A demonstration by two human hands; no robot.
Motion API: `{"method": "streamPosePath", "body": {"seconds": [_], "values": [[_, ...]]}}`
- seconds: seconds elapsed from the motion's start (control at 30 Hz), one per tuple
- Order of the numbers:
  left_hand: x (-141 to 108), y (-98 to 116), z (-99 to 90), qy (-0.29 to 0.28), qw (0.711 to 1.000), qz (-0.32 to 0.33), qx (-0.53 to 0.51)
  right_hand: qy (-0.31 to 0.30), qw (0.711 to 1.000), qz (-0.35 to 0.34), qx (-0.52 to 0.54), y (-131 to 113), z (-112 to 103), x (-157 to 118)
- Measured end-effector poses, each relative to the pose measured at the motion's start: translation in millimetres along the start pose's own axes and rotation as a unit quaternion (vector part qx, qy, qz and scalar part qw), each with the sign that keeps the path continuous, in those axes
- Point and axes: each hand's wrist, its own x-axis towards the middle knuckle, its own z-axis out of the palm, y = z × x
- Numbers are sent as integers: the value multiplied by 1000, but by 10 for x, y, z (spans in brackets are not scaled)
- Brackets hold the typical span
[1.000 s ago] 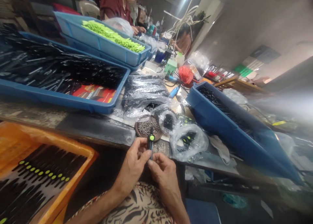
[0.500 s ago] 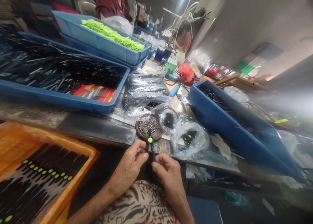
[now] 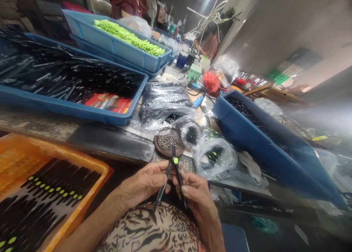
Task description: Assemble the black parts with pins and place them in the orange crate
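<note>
Between my two hands is a black drawing compass [image 3: 175, 160] with a round lime-green disc at its hinge, its legs spread apart and pointing down toward my lap. My left hand [image 3: 150, 180] has its fingers closed on the left leg. The right leg is pinched in my right hand [image 3: 196, 191]. Just beyond the compass head, a round brown dish [image 3: 159, 148] of small metal screws [image 3: 168, 138] sits at the table's edge. Clear plastic bags [image 3: 216, 156] with black and green parts lie to the right of the dish.
An orange crate [image 3: 101, 182] holding rows of black compasses stands at lower left. Blue bins [image 3: 115, 118] of black parts and lime-green pieces [image 3: 132, 39] fill the left of the table. Another blue bin [image 3: 255, 145] stands right. Two people sit farther back.
The compass legs have spread from nearly together to a wide V, and their lower ends now show. The compass head sits slightly lower and to the right. Both hands still hold it.
</note>
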Motion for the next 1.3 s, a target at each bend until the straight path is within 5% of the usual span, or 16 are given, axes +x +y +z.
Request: {"method": "streamPosePath", "body": {"seconds": [0.27,0.7,0.9,1.17,1.3], "values": [[91,-160,-179,18,1000,21,3,-47,998,27,24,149,44,31],[132,-195,-230,66,997,41,28,-16,999,31,7,199,135,69],[47,-97,-187,99,985,83,114,10,987,-15,-160,212,136,46],[-51,9,-87,219,938,119,242,56,927,-23,-371,103,278,11],[-148,18,-131,274,919,121,255,14,906,11,-424,53,373,9]]}}
